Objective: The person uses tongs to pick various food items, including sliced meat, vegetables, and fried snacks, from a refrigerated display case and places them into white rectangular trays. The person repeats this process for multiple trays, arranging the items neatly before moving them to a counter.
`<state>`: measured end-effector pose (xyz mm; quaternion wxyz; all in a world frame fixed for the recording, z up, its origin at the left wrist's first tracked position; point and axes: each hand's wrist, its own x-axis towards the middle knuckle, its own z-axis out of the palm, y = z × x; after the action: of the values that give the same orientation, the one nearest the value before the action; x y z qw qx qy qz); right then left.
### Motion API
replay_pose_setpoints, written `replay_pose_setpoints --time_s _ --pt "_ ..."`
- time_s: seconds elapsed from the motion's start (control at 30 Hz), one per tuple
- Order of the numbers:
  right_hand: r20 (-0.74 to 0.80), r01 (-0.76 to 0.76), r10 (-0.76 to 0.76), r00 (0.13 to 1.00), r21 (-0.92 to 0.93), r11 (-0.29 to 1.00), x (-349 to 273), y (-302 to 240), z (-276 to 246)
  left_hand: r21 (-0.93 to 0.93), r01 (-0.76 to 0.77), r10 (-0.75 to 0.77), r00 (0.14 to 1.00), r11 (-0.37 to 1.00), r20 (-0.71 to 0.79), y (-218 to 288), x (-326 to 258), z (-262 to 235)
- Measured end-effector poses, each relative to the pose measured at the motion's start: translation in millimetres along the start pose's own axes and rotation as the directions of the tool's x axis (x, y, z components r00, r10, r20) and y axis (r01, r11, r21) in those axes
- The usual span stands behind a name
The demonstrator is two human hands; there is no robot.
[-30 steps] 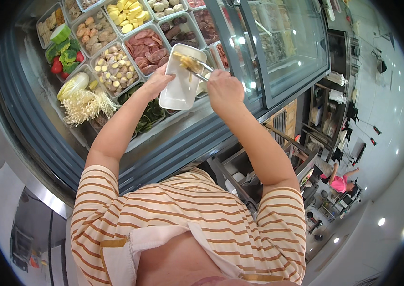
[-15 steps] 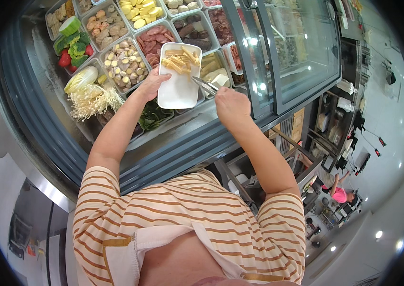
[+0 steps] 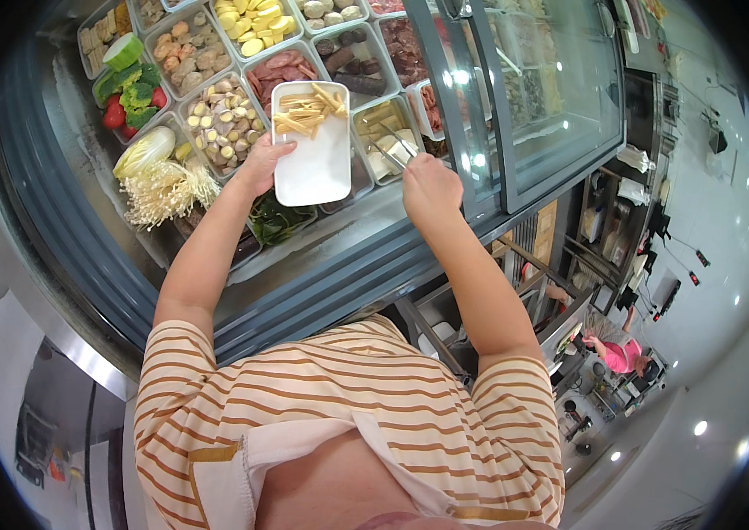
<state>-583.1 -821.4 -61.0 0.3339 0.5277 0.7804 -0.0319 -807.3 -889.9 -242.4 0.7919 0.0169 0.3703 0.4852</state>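
My left hand (image 3: 260, 165) grips the left edge of a white rectangular tray (image 3: 314, 172), thumb over the rim. Pale yellow strips (image 3: 304, 115) lie in a loose heap across the tray's far end, and its near half is bare. My right hand (image 3: 433, 189) is closed around metal tongs (image 3: 398, 144). Their arms are spread, and the tips reach over a clear tub (image 3: 358, 132) to the right of the tray. White block-like pieces (image 3: 389, 157) lie in that tub's near part, with yellowish pieces (image 3: 383, 116) behind them.
Tubs of sliced sausage (image 3: 281, 71), pale cut pieces (image 3: 226, 119) and yellow rounds (image 3: 253, 22) fill the chilled case. Enoki mushrooms (image 3: 167, 189) and broccoli (image 3: 133, 91) lie left. A framed glass door (image 3: 560, 106) stands right. The grey ridged case edge (image 3: 339, 290) runs before me.
My left hand and the tray have shifted left. The tongs have moved from beside the tray's right edge to over the tub, their arms now spread wider.
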Motion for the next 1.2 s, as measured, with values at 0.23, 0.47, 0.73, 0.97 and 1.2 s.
replay_pose_setpoints --time_s 0.23,0.47,0.73,0.97,1.2 --pt "0.058 -0.032 0.046 0.997 -0.221 0.975 66.9 -14.3 40.0 0.061 0.067 -0.063 0.996 0.996 -0.064 -4.8 -11.2 1.1" --pt "0.264 0.062 -0.021 0.964 -0.147 0.987 78.2 -18.7 35.8 0.013 0.059 -0.058 0.996 0.998 -0.065 -11.0 -12.2 1.0" --pt "-0.005 0.048 -0.048 0.999 0.069 0.996 3.8 -0.4 -19.5 -0.021 0.010 -0.010 0.999 1.000 -0.036 -15.6 -3.6 1.7" --pt "-0.155 0.121 -0.126 0.980 -0.042 0.992 -12.4 -20.1 -27.7 0.011 0.035 -0.035 0.999 0.999 0.006 -21.4 1.9 11.2" --pt "-0.049 0.023 -0.024 0.998 -0.019 1.000 -2.7 -8.9 -4.1 0.009 0.023 -0.023 1.000 1.000 -0.018 -18.8 -10.4 -6.1"
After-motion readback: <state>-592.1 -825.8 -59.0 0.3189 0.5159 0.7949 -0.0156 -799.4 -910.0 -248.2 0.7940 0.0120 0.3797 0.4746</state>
